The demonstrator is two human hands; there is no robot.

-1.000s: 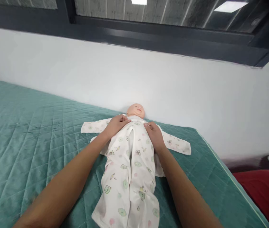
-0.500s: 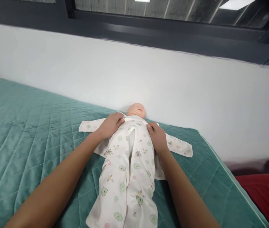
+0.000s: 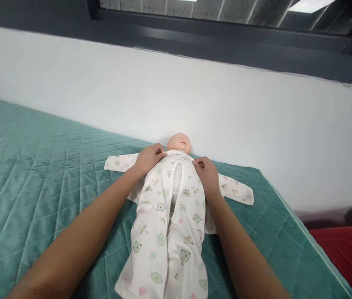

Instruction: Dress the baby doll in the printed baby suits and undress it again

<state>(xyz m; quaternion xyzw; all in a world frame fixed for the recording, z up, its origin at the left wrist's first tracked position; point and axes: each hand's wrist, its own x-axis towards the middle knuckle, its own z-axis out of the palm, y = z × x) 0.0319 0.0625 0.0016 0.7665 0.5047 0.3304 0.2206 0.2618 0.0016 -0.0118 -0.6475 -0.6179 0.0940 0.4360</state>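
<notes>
A baby doll [image 3: 179,142] lies on its back, its head near the wall. White baby trousers [image 3: 151,236] with green and pink animal prints cover its front, with a split open at the crotch. A matching long-sleeved top [image 3: 237,190] shows beneath, sleeves spread to both sides. At the trousers' upper left edge, by the doll's neck, my left hand [image 3: 151,158] pinches the waistband. My right hand [image 3: 206,173] is closed on the opposite end of the waistband, fingers curled. The doll's body and limbs are hidden by the clothes.
A green quilted cover [image 3: 54,199] lies under the doll, its piped edge running down the right side. Behind stands a white wall [image 3: 101,83] below a dark window frame [image 3: 219,50]. Something red [image 3: 344,249] is beyond the right edge.
The trousers' waistband has shifted slightly up toward the doll's neck, and the crotch split shows wider. My left hand has moved up a little, its fingers now more pinched.
</notes>
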